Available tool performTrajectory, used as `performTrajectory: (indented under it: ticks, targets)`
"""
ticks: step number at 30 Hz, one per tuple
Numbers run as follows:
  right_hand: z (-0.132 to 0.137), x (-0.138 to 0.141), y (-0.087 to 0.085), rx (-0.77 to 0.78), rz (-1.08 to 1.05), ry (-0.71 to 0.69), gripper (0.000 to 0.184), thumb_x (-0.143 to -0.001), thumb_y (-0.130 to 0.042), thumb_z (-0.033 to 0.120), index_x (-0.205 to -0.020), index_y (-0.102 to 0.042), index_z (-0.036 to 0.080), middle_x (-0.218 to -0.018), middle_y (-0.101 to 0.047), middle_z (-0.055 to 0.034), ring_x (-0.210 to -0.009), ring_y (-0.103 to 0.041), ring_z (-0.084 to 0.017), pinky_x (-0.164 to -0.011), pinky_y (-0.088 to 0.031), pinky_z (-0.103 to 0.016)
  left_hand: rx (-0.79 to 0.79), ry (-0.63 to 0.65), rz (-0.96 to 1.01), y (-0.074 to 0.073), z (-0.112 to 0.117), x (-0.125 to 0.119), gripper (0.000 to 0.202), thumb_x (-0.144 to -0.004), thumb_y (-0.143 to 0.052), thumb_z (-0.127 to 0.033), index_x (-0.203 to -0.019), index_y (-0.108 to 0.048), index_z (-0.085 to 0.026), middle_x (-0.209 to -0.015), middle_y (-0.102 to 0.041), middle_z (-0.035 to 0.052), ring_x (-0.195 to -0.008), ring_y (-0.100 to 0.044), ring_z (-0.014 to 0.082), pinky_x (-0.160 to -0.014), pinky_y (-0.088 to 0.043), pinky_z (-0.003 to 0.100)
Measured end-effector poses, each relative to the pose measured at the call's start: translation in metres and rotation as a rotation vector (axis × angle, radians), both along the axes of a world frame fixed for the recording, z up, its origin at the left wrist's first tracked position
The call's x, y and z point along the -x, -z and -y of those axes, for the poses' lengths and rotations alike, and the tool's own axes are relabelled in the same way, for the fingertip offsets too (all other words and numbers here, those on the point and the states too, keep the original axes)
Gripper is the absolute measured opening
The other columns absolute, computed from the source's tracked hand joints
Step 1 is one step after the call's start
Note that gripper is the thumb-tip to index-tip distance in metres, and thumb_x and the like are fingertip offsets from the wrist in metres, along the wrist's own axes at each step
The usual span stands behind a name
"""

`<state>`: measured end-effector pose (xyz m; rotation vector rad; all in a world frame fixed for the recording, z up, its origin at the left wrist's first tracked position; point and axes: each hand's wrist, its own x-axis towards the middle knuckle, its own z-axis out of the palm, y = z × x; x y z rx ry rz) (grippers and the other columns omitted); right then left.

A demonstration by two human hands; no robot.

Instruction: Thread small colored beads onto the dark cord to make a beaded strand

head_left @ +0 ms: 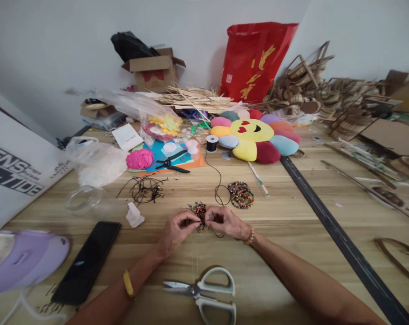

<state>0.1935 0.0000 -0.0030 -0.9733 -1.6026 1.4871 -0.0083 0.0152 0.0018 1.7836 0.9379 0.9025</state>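
Loose multicoloured beads [198, 208] lie heaped at the frame's centre, between my hands. My left hand [177, 229] and right hand [227, 222] each pinch, thumb nearly meeting forefinger; what, if anything, sits between the tips I cannot tell. A coiled bead strand [246, 196] crowds my right hand's upper side. Scissors [194, 291] bound the lower centre. Bare tabletop [322, 248] runs toward the black strip [330, 221] at right.

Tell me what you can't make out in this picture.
In the head view:
What, if anything, the left hand and right hand pinch: too small.
Part of the bead pile: covered by the hands.
The purple object: cut off by the left edge.
Print on the white card: small, blurred.
Inside the cardboard box: hidden by its walls.
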Motion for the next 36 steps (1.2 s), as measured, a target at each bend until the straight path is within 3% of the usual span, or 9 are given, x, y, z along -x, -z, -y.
performTrajectory:
  ticks: [19, 28, 36]
  targets:
    - [-0.0002, -0.0001, -0.0031, 0.03, -0.012, -0.046, 0.031, -0.079, -0.065, 0.043, -0.076, -0.059, 0.013, -0.062, -0.049, 0.0023, -0.054, -0.039, -0.008, -0.05, -0.031, -0.02, -0.084, 0.076, 0.01, -0.006, 0.0017, -0.003, 0.003, -0.074, -0.068, -0.014, -0.075, -0.07, -0.014, -0.075, -0.07, 0.0056, -0.072, -0.064, 0.0164, -0.07, -0.05, 0.027]
    - [-0.0005, -0.0003, -0.0035, 0.065, -0.065, -0.075, 0.034, -0.076, -0.069, 0.043, -0.085, -0.061, 0.012, -0.067, -0.052, 0.0017, -0.057, -0.043, -0.008, -0.054, -0.034, -0.02, 0.016, 0.078, 0.036, -0.0054, 0.003, -0.003, 0.009, -0.072, -0.071, -0.02, -0.067, -0.067, -0.014, -0.071, -0.069, 0.0054, -0.07, -0.063, 0.0167, -0.069, -0.049, 0.027]
    - [-0.0001, 0.0001, -0.0022, 0.042, -0.037, -0.063, 0.032, -0.074, -0.07, 0.042, -0.083, -0.061, 0.013, -0.069, -0.055, 0.001, -0.057, -0.044, -0.008, -0.054, -0.036, -0.02, 0.035, 0.065, -0.032, -0.0074, 0.0035, -0.0036, 0.01, -0.076, -0.066, -0.021, -0.071, -0.069, -0.013, -0.073, -0.069, 0.0057, -0.071, -0.062, 0.0164, -0.068, -0.047, 0.025]
